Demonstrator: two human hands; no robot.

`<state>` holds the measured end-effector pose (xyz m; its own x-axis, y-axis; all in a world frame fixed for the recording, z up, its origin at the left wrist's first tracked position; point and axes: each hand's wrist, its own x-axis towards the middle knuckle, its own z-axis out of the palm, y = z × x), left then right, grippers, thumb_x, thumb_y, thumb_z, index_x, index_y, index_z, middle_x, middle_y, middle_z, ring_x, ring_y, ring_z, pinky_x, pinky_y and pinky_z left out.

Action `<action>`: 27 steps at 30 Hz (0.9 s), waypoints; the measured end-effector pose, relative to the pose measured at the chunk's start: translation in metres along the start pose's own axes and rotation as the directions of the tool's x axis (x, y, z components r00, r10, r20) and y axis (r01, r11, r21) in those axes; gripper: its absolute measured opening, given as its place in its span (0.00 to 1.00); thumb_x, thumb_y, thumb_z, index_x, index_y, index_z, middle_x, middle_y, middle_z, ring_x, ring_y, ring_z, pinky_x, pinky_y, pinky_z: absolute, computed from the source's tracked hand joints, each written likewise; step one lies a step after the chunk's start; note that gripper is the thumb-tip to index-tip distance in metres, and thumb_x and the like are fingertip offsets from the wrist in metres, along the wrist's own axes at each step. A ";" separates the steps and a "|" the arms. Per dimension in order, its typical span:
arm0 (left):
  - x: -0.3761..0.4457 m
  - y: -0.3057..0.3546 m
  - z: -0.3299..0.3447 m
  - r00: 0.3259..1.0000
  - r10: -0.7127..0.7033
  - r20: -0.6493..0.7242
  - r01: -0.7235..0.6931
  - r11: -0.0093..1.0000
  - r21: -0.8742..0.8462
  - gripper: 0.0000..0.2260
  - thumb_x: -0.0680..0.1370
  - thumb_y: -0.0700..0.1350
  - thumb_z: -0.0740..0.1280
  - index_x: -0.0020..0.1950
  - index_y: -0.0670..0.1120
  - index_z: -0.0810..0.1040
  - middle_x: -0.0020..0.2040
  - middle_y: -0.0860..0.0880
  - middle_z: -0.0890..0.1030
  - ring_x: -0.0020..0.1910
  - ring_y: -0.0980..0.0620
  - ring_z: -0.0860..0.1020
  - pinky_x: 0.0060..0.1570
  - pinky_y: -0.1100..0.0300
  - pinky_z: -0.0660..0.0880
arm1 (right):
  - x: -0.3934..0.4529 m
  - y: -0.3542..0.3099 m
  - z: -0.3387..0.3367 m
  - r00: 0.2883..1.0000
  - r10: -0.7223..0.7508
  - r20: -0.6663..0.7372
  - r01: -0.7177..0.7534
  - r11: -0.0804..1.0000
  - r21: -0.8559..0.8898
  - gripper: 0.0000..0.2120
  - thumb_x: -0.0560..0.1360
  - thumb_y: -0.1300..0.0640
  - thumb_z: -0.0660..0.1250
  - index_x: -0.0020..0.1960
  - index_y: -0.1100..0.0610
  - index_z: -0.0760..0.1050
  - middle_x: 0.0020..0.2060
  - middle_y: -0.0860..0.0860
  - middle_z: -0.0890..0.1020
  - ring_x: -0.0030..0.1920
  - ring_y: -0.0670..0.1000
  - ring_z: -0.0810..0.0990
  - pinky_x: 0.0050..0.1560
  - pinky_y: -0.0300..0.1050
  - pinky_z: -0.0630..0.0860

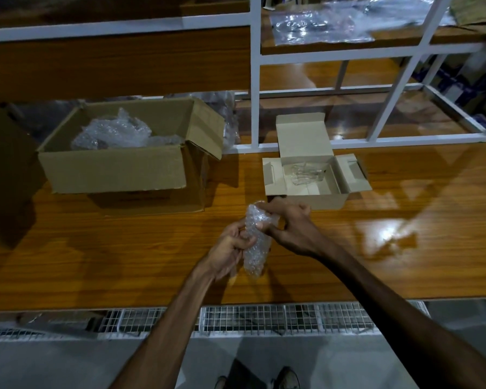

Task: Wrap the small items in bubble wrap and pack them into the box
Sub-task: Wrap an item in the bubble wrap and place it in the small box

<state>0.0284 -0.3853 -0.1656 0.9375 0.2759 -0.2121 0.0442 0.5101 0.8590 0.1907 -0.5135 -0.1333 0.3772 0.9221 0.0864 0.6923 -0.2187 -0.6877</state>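
Both my hands hold a roll of bubble wrap (257, 240) above the middle of the wooden table (348, 248). My left hand (230, 248) grips its lower part. My right hand (288, 223) pinches its upper end. What is inside the wrap is hidden. A small open grey carton (331, 199) stands just beyond my right hand, with a clear wrapped item (306, 174) lying in it. To the left stands a large open cardboard box (115, 169) with crumpled bubble wrap (115, 133) inside.
A white metal shelf frame (255, 80) rises behind the small carton, with plastic sheets (320, 26) on its upper shelf. A wire mesh rack (264, 318) runs under the table's front edge. A dark box (6, 169) sits at the far left.
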 end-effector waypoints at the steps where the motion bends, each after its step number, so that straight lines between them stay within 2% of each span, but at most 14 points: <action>1: 0.000 0.001 0.000 1.000 0.007 -0.003 -0.007 1.000 -0.003 0.24 0.79 0.34 0.65 0.76 0.40 0.70 0.66 0.38 0.81 0.64 0.38 0.80 0.61 0.47 0.81 | 0.001 0.001 0.000 1.000 -0.012 -0.028 0.012 1.000 0.006 0.35 0.72 0.25 0.56 0.70 0.43 0.77 0.62 0.45 0.72 0.66 0.49 0.69 0.68 0.55 0.58; 4: -0.001 0.003 0.000 1.000 0.026 -0.003 -0.026 1.000 -0.004 0.24 0.79 0.34 0.65 0.76 0.40 0.70 0.67 0.39 0.81 0.65 0.40 0.80 0.63 0.47 0.80 | 0.001 0.004 0.003 0.998 -0.020 -0.056 0.021 0.999 0.030 0.31 0.74 0.25 0.59 0.64 0.44 0.81 0.68 0.40 0.72 0.69 0.46 0.69 0.69 0.55 0.58; 8: 0.000 0.005 0.001 0.999 0.027 -0.028 -0.026 1.000 0.014 0.23 0.79 0.36 0.65 0.75 0.39 0.71 0.66 0.38 0.81 0.64 0.38 0.80 0.62 0.44 0.79 | -0.002 0.001 0.010 0.983 -0.054 -0.178 0.057 0.998 0.012 0.27 0.76 0.29 0.58 0.59 0.47 0.81 0.56 0.38 0.79 0.59 0.43 0.74 0.63 0.53 0.61; 11: 0.001 0.005 0.001 0.999 0.020 -0.034 -0.019 1.000 0.008 0.22 0.80 0.35 0.65 0.74 0.39 0.71 0.64 0.39 0.82 0.61 0.38 0.81 0.59 0.46 0.82 | -0.002 0.000 0.013 0.978 -0.048 -0.203 0.051 0.999 0.012 0.24 0.77 0.30 0.57 0.59 0.46 0.78 0.53 0.38 0.78 0.56 0.40 0.73 0.60 0.50 0.59; 13: 0.001 0.004 0.001 0.999 0.019 -0.040 -0.019 1.000 0.003 0.20 0.81 0.33 0.63 0.73 0.39 0.72 0.63 0.39 0.83 0.60 0.39 0.82 0.57 0.48 0.82 | -0.003 0.001 0.013 0.985 -0.056 -0.166 0.053 0.998 -0.021 0.25 0.78 0.29 0.55 0.63 0.44 0.76 0.56 0.39 0.79 0.59 0.41 0.73 0.65 0.54 0.59; 15: 0.001 0.004 0.002 0.999 0.021 -0.040 -0.021 1.000 0.000 0.19 0.81 0.30 0.61 0.73 0.38 0.72 0.62 0.39 0.83 0.61 0.40 0.82 0.57 0.50 0.82 | -0.003 0.001 0.011 0.992 -0.058 -0.111 0.051 0.997 -0.065 0.30 0.76 0.25 0.53 0.66 0.43 0.76 0.60 0.41 0.80 0.63 0.43 0.73 0.72 0.59 0.56; 17: 0.001 0.004 0.002 0.999 0.022 -0.037 -0.022 1.000 0.003 0.21 0.80 0.30 0.60 0.73 0.37 0.72 0.63 0.39 0.83 0.62 0.41 0.81 0.58 0.50 0.82 | -0.002 0.004 0.010 0.999 -0.019 -0.037 0.017 0.998 -0.054 0.35 0.74 0.22 0.53 0.67 0.43 0.77 0.63 0.43 0.81 0.65 0.45 0.73 0.73 0.61 0.58; 20: 0.002 0.004 0.004 0.999 0.019 -0.035 -0.017 0.999 0.046 0.22 0.77 0.33 0.62 0.73 0.37 0.73 0.66 0.38 0.81 0.64 0.40 0.80 0.60 0.49 0.81 | 0.003 0.008 0.006 0.999 -0.015 0.052 0.013 0.999 0.046 0.27 0.77 0.25 0.59 0.63 0.41 0.79 0.58 0.39 0.83 0.59 0.44 0.79 0.66 0.67 0.69; 22: 0.001 0.003 0.003 0.999 0.021 -0.042 -0.018 0.997 0.081 0.21 0.77 0.35 0.63 0.71 0.37 0.74 0.64 0.38 0.82 0.62 0.41 0.81 0.58 0.49 0.81 | 0.004 0.006 0.004 0.994 -0.004 0.106 -0.006 0.996 0.091 0.22 0.79 0.28 0.59 0.58 0.42 0.81 0.52 0.39 0.85 0.55 0.42 0.81 0.64 0.70 0.72; 25: 0.002 0.003 0.002 0.998 0.004 -0.067 0.004 0.993 0.117 0.19 0.77 0.37 0.65 0.68 0.37 0.75 0.60 0.38 0.83 0.58 0.39 0.82 0.56 0.46 0.81 | 0.002 -0.004 -0.001 0.986 0.037 0.165 -0.062 0.987 0.151 0.23 0.81 0.31 0.56 0.51 0.45 0.82 0.47 0.41 0.84 0.48 0.39 0.81 0.62 0.68 0.73; 27: 0.003 0.004 0.002 0.996 -0.004 -0.086 0.016 0.989 0.144 0.19 0.78 0.39 0.66 0.69 0.36 0.75 0.59 0.36 0.83 0.55 0.38 0.82 0.54 0.45 0.81 | 0.003 -0.012 -0.005 0.980 0.057 0.189 -0.096 0.974 0.204 0.21 0.84 0.36 0.56 0.46 0.46 0.81 0.42 0.43 0.83 0.42 0.37 0.80 0.53 0.54 0.76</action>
<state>0.0324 -0.3840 -0.1615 0.9042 0.3432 -0.2544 0.1084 0.3917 0.9137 0.1867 -0.5097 -0.1216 0.2928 0.9519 -0.0906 0.5131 -0.2364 -0.8252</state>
